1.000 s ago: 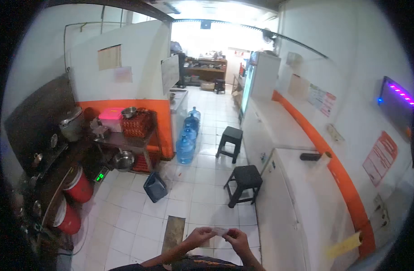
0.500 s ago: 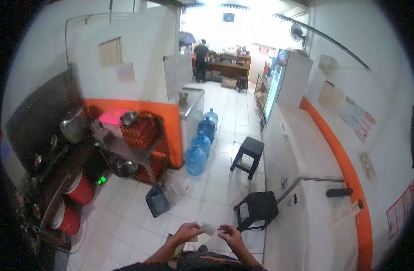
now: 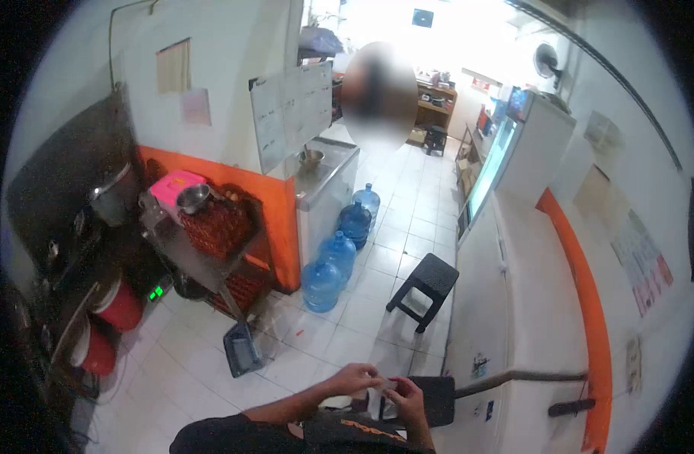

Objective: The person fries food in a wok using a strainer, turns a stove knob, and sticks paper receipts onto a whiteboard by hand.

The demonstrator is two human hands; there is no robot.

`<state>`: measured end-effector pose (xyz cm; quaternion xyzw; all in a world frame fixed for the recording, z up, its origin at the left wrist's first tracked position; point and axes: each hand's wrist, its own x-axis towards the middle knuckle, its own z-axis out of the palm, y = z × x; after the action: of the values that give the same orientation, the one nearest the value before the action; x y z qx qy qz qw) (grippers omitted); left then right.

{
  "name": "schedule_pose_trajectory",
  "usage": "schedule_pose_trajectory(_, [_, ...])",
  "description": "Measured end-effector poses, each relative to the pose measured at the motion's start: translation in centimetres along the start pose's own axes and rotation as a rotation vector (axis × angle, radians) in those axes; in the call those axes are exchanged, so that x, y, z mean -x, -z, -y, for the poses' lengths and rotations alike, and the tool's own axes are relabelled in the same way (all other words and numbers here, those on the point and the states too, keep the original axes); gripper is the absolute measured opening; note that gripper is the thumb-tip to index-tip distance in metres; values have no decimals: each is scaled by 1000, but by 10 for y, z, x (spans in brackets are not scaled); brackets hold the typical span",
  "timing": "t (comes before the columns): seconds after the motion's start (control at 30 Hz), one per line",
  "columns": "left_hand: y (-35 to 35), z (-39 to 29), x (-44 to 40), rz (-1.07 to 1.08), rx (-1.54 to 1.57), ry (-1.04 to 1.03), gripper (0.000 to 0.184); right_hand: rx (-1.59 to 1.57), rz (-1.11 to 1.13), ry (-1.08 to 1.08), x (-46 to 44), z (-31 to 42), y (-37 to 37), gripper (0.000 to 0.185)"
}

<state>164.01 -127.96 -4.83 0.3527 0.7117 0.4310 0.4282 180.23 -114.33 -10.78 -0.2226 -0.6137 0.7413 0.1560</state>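
Observation:
In the head view, low and near my waist, my left hand (image 3: 354, 378) and my right hand (image 3: 409, 399) meet in front of my dark shirt. Pinched between the fingertips of both is a small whitish sheet (image 3: 387, 385); whether it is paper or plastic is too small to tell. My right hand hides part of it. Just beyond my right hand, and partly covered by it, is the seat of a black stool (image 3: 438, 397).
Another black stool (image 3: 426, 281) stands farther ahead. Blue water jugs (image 3: 321, 286) line the counter (image 3: 324, 181). White chest freezers (image 3: 540, 303) run along the right. A dustpan (image 3: 242, 352), a shelf with a red basket (image 3: 214, 227) and red buckets (image 3: 120, 304) are left.
My view has turned and shifted. Both hands, still at the pale sheet, now appear farther right, over the nearer stool. The person at the back is now a blurred patch.

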Motion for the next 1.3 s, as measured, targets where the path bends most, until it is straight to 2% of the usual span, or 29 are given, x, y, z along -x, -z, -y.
schedule_pose_trajectory(0.03, [11,-9,-18,38,106,43,32,88,37,-12,-30,10,14,31])
schedule_pose_trajectory(0.13, [36,-18,-77,-80,167,-28,31,244,151,-63,-104,23,38,30])
schedule_pose_trajectory(0.17, [38,7,-109,-93,287,-151,28,244,188,-65,-133,29,45,31])
schedule_pose_trajectory(0.27, [76,-32,-139,-207,208,-12,26,277,289,-53,-208,44,49,31])
schedule_pose_trajectory(0.33, [94,-14,-171,-304,226,-7,25,375,352,-76,-251,80,37,31])
schedule_pose_trajectory(0.47, [148,-6,-209,-393,296,92,24,407,542,-91,-346,69,20,31])
schedule_pose_trajectory(0.57, [189,39,-253,-456,323,42,24,259,519,-91,-404,63,-9,30])
schedule_pose_trajectory(0.67, [252,3,-272,-556,275,8,25,191,525,-93,-471,71,-42,30])
schedule_pose_trajectory(0.77, [315,17,-310,-577,104,54,24,227,524,-10,-531,91,-68,29])
schedule_pose_trajectory(0.87, [374,1,-341,-613,224,53,21,307,497,98,-596,106,-92,29])
schedule_pose_trajectory(0.93, [404,-9,-363,-729,273,-18,20,335,458,164,-637,109,-107,30])
schedule_pose_trajectory(1.0, [435,-30,-375,-837,386,-2,19,395,448,185,-670,149,-128,30])
schedule_pose_trajectory(1.03, [452,-48,-380,-888,482,42,18,285,439,215,-685,172,-141,30])
schedule_pose_trajectory(1.07, [471,-53,-385,-888,509,-46,19,179,426,242,-699,196,-155,30])
schedule_pose_trajectory(1.13, [504,-71,-392,-903,563,-145,20,231,408,363,-733,241,-176,28])
schedule_pose_trajectory(1.2, [524,-99,-399,-943,578,-210,20,32,468,307,-770,263,-196,30])
schedule_pose_trajectory(1.3, [551,-126,-418,-1048,560,-331,15,-42,601,274,-815,291,-216,32])
